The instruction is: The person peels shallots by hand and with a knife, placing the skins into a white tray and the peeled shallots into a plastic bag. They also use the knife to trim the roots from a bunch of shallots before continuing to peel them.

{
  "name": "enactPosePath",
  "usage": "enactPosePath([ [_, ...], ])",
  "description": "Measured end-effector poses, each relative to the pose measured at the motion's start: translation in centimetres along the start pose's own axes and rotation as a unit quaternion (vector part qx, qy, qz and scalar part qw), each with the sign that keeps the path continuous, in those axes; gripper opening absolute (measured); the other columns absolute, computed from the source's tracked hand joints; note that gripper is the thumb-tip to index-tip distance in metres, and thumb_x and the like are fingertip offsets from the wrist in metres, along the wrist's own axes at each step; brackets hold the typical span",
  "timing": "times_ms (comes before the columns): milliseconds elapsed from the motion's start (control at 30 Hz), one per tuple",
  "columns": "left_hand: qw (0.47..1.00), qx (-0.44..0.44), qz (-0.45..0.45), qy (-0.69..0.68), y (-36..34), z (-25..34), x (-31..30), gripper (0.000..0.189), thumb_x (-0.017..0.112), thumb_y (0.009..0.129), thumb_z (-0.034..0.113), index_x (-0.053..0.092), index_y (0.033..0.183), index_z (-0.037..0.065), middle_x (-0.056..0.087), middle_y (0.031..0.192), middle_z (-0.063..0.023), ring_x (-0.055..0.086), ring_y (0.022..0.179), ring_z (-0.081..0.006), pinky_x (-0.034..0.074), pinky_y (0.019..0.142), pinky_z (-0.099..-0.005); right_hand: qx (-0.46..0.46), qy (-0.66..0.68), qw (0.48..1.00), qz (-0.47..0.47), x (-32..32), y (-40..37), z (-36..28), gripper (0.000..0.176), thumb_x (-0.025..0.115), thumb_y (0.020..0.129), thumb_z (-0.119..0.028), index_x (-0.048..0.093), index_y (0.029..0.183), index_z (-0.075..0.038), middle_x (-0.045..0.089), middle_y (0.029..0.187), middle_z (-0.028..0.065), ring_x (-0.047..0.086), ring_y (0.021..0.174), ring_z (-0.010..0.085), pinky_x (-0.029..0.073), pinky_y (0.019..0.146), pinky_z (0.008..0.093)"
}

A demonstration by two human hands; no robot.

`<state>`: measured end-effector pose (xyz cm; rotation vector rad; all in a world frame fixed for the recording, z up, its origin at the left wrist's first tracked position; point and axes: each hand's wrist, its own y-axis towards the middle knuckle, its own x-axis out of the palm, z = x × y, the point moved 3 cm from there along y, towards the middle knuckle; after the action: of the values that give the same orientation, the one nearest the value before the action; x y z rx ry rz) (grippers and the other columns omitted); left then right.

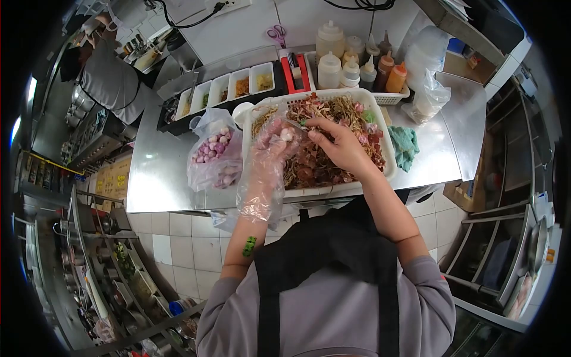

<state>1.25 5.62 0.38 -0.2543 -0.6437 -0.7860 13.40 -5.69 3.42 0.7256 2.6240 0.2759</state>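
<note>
My left hand (pixel 272 143), in a loose clear plastic glove, is closed around a pale pinkish shallot (pixel 287 134) over the left part of a white tray (pixel 389 152). Close beside it, my bare right hand (pixel 342 146) has its thumb and forefinger brought near each other. A small green thing (pixel 303 122) shows at its fingertips, too small to name. Beneath both hands lies a heap of dry reddish-brown shallot skins and stalks (pixel 324 163). Left of the tray, an open plastic bag (pixel 199 172) contains several peeled purple-white shallots (pixel 213 147).
Behind the tray stand a black rack of white ingredient containers (pixel 236 86), a red tape dispenser (pixel 295 72) and several squeeze bottles (pixel 329 70). A green cloth (pixel 404 147) and a tied plastic bag (pixel 429 98) lie right. Another person (pixel 110 77) stands at far left.
</note>
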Motion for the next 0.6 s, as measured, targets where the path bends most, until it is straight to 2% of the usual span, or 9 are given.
enactPosePath([
  [33, 1.000, 0.000, 0.000, 0.000, 0.1, 0.0, -0.1, 0.033, 0.065, 0.082, 0.006, 0.057, 0.114, 0.002, 0.060, 0.104, -0.0077, 0.061, 0.090, -0.0154, 0.052, 0.078, -0.0281, 0.000, 0.000, 1.000, 0.000, -0.1, -0.1, -0.3, 0.027, 0.056, 0.090, -0.020, 0.056, 0.113, -0.004, 0.063, 0.100, 0.0145, 0.060, 0.092, 0.0227, 0.044, 0.085, 0.0321],
  [100, 1.000, -0.001, -0.014, -0.026, 0.3, -0.2, -0.3, 0.035, 0.064, 0.083, 0.005, 0.055, 0.117, 0.002, 0.059, 0.111, -0.0098, 0.060, 0.096, -0.0192, 0.052, 0.083, -0.0305, 0.015, 0.015, 0.999, -0.044, -0.1, -0.3, -1.0, 0.030, 0.055, 0.092, -0.020, 0.053, 0.116, -0.002, 0.061, 0.105, 0.0085, 0.054, 0.099, 0.0141, 0.041, 0.089, 0.0288],
  [133, 1.000, -0.003, -0.015, -0.026, 0.4, -0.4, -0.4, 0.035, 0.064, 0.083, 0.005, 0.055, 0.117, 0.002, 0.059, 0.111, -0.0098, 0.060, 0.096, -0.0192, 0.052, 0.083, -0.0305, 0.016, 0.016, 0.999, -0.042, 0.0, -0.5, -1.1, 0.030, 0.055, 0.092, -0.020, 0.053, 0.116, -0.002, 0.061, 0.105, 0.0085, 0.054, 0.099, 0.0141, 0.041, 0.089, 0.0288],
  [200, 0.998, 0.029, -0.049, -0.016, 0.5, -0.5, -0.5, 0.031, 0.063, 0.083, 0.005, 0.055, 0.112, -0.001, 0.059, 0.112, -0.0116, 0.061, 0.096, -0.0207, 0.051, 0.085, -0.0324, -0.006, 0.032, 0.998, -0.047, 0.3, -0.5, -1.5, 0.033, 0.056, 0.090, -0.020, 0.054, 0.118, -0.003, 0.063, 0.102, 0.0155, 0.060, 0.089, 0.0233, 0.045, 0.083, 0.0331],
  [367, 0.996, 0.027, 0.005, 0.087, 0.1, 0.0, -0.7, 0.035, 0.058, 0.081, 0.001, 0.051, 0.115, -0.005, 0.058, 0.108, -0.0134, 0.061, 0.092, -0.0209, 0.051, 0.086, -0.0314, -0.051, -0.014, 0.998, -0.033, 0.6, -0.3, -1.4, 0.034, 0.057, 0.089, -0.020, 0.055, 0.117, -0.003, 0.062, 0.107, 0.0171, 0.062, 0.090, 0.0277, 0.046, 0.082, 0.0338],
  [400, 0.992, 0.020, 0.020, 0.122, -0.1, 0.1, -0.7, 0.034, 0.059, 0.081, 0.001, 0.053, 0.113, -0.005, 0.059, 0.106, -0.0126, 0.061, 0.091, -0.0201, 0.050, 0.086, -0.0311, -0.062, -0.015, 0.998, -0.020, 0.7, -0.3, -1.4, 0.032, 0.057, 0.089, -0.020, 0.056, 0.116, -0.003, 0.063, 0.103, 0.0177, 0.062, 0.088, 0.0288, 0.047, 0.079, 0.0346],
  [467, 0.994, 0.029, 0.021, 0.105, 0.0, -0.1, -0.9, 0.032, 0.060, 0.080, 0.001, 0.054, 0.111, -0.005, 0.060, 0.105, -0.0120, 0.061, 0.091, -0.0195, 0.050, 0.085, -0.0305, -0.074, -0.016, 0.997, -0.006, 1.0, -0.3, -1.7, 0.031, 0.057, 0.089, -0.020, 0.057, 0.114, -0.003, 0.064, 0.099, 0.0183, 0.063, 0.085, 0.0298, 0.047, 0.076, 0.0354],
  [533, 0.995, 0.038, 0.022, 0.087, 0.2, -0.5, -1.5, 0.030, 0.061, 0.080, 0.001, 0.055, 0.109, -0.004, 0.060, 0.103, -0.0114, 0.061, 0.090, -0.0189, 0.050, 0.084, -0.0299, -0.053, -0.071, 0.996, 0.009, 1.2, -0.3, -2.0, 0.028, 0.057, 0.088, -0.020, 0.057, 0.112, -0.005, 0.064, 0.087, 0.0186, 0.063, 0.077, 0.0297, 0.047, 0.069, 0.0373],
  [600, 0.989, 0.061, 0.021, 0.135, 0.5, -0.9, -2.3, 0.029, 0.062, 0.079, 0.001, 0.055, 0.107, -0.003, 0.060, 0.102, -0.0108, 0.061, 0.090, -0.0186, 0.050, 0.084, -0.0297, -0.054, -0.078, 0.995, 0.017, 1.4, -0.1, -1.8, 0.027, 0.056, 0.089, -0.019, 0.057, 0.112, -0.005, 0.063, 0.082, 0.0182, 0.062, 0.073, 0.0292, 0.046, 0.066, 0.0377],
])
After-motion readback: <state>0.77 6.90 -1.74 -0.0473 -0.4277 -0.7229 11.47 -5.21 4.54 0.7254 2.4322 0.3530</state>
